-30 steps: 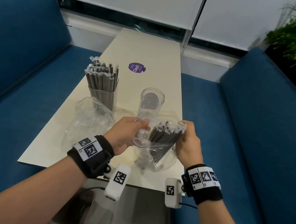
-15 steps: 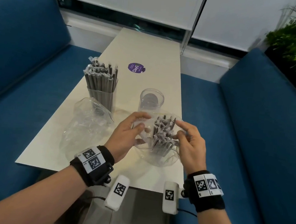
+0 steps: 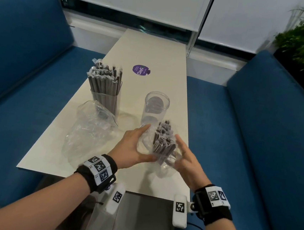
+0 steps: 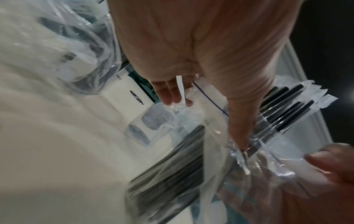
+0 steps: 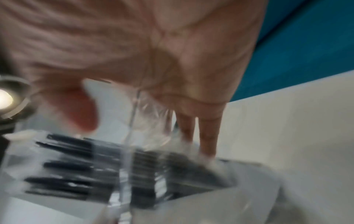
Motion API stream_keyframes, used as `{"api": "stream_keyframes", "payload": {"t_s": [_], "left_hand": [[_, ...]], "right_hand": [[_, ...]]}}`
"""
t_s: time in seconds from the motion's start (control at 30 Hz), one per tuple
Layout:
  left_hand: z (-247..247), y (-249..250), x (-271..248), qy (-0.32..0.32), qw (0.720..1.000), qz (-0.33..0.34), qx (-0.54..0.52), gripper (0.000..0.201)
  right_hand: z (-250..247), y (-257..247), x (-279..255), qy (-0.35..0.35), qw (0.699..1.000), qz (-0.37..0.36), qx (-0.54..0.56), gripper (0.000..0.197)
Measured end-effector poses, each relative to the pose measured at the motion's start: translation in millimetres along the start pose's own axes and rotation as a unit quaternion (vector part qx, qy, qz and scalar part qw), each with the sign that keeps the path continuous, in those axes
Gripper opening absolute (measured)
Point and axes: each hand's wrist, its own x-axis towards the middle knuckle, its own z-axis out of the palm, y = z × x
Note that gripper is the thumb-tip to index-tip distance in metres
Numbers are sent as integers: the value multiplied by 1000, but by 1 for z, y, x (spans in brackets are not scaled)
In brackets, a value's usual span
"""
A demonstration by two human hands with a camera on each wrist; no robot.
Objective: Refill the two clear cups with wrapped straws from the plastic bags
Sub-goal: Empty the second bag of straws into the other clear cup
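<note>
A clear plastic bag [image 3: 163, 158] of grey wrapped straws [image 3: 163, 138] stands near the table's front right, the straw tops sticking out above its rim. My left hand [image 3: 138, 146] lies flat against its left side, thumb under the bag. My right hand [image 3: 185, 154] lies with straight fingers against its right side. In the left wrist view the thumb [image 4: 239, 128] presses on the bag over the straws [image 4: 283, 106]. The right wrist view is blurred: straight fingers [image 5: 206, 136] touch the bag. An empty clear cup [image 3: 156, 106] stands just behind. A second cup [image 3: 105, 99], at the left, is full of straws.
A crumpled empty plastic bag [image 3: 88, 132] lies left of my hands, in front of the full cup. A purple round sticker [image 3: 141, 70] sits further back on the cream table [image 3: 153, 50]. Blue sofa seats [image 3: 237, 141] flank the table on both sides.
Both hands let go of the bag's top edge, spread their fingers and slid down its sides. The bag's rim dropped, so the straw tops now stand clear of it.
</note>
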Motion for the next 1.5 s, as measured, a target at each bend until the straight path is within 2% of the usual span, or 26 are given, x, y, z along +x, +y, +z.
{"api": "stream_keyframes", "payload": {"t_s": [0.07,0.13,0.2,0.27,0.4,0.57,0.63,0.7,0.77,0.87,0.93,1.0,1.07,1.13,1.17,1.23,1.27,1.33,1.4,1.47,1.5], "left_hand": [[2,-2,-3,3,1000,-4,-14,107],[-2,3,-5,29,999,12,-33,99],[-3,4,-3,45,998,12,-43,95],[-1,1,-1,31,999,-14,-30,89],[14,-13,-1,-15,996,-75,50,92],[8,-13,-1,13,999,-31,-20,99],[7,-11,-1,-17,999,-6,-33,108],[9,-11,-1,-57,997,3,-54,115],[11,-12,0,-72,995,6,-68,105],[8,-8,0,-9,991,-10,-131,68],[3,0,-1,49,980,-25,-192,47],[-3,8,0,72,965,-32,-249,38],[-4,17,1,85,947,-36,-308,33],[0,31,0,80,917,-53,-386,28],[5,38,0,73,909,-57,-406,29],[13,52,-2,68,917,-57,-388,37],[16,56,-1,63,929,-57,-361,46],[13,62,-1,44,957,-62,-280,65],[6,62,-2,38,979,-50,-196,97],[-6,58,-9,104,989,11,-107,120],[-12,56,-13,141,987,69,-32,126]], "right_hand": [[1,8,-3,-27,990,-7,-135,113],[2,10,-1,5,980,-38,-194,114],[4,11,5,50,979,-62,-185,108],[8,14,11,65,979,-62,-181,109],[15,25,20,54,973,-21,-223,125],[12,24,24,97,977,-52,-182,133],[13,25,23,82,979,-52,-177,136],[17,22,21,45,974,-45,-216,140],[22,17,20,11,972,-49,-227,140],[20,12,14,-8,985,-63,-160,147],[19,14,9,22,989,-81,-119,153],[18,19,4,69,988,-90,-103,157],[23,21,1,78,982,-73,-155,156],[36,19,3,67,971,-53,-226,141],[43,18,5,83,965,-50,-243,122],[54,20,10,145,963,-34,-225,79],[56,21,13,172,963,-21,-209,66],[53,23,16,208,958,-8,-199,56],[44,19,16,222,946,-10,-234,55],[30,9,14,225,930,2,-291,47],[22,2,12,215,924,19,-317,46]]}}
